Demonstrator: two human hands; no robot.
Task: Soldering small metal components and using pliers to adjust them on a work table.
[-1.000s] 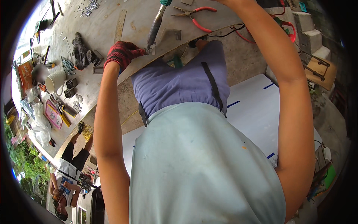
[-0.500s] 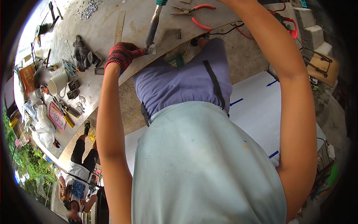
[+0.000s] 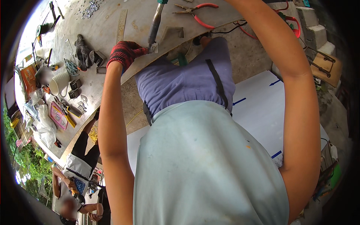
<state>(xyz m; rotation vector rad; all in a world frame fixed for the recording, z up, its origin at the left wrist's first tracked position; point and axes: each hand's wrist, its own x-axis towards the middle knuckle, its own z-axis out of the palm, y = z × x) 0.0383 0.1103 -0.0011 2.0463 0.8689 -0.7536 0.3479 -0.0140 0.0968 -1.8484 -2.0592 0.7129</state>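
Note:
My left hand point(image 3: 125, 54), in a red and black striped knit glove, is closed in a pinch at the near edge of the metal worktable point(image 3: 107, 30). What its fingertips hold is too small to make out. Just beside them lies a small shiny metal piece point(image 3: 155, 48). A soldering iron point(image 3: 155, 25) with a green handle comes down from the top edge, its tip by those fingertips. My right forearm runs up out of the picture, so the right hand is hidden. Next to the iron lies a flat metal angle piece point(image 3: 173, 33).
Red-handled pliers point(image 3: 198, 14) lie right of the iron, a ruler point(image 3: 122, 25) to its left. Farther left are a grey glove point(image 3: 83, 52), a white cup point(image 3: 59, 83) and yellow-handled pliers point(image 3: 67, 116). Another person point(image 3: 77, 183) is at lower left. A cable point(image 3: 228, 30) hangs off the table edge.
My left hand and the soldering iron stay nearly in place, with the whole view shifted slightly. At lower left the other person has moved, arms now bent around a yellow and black tool.

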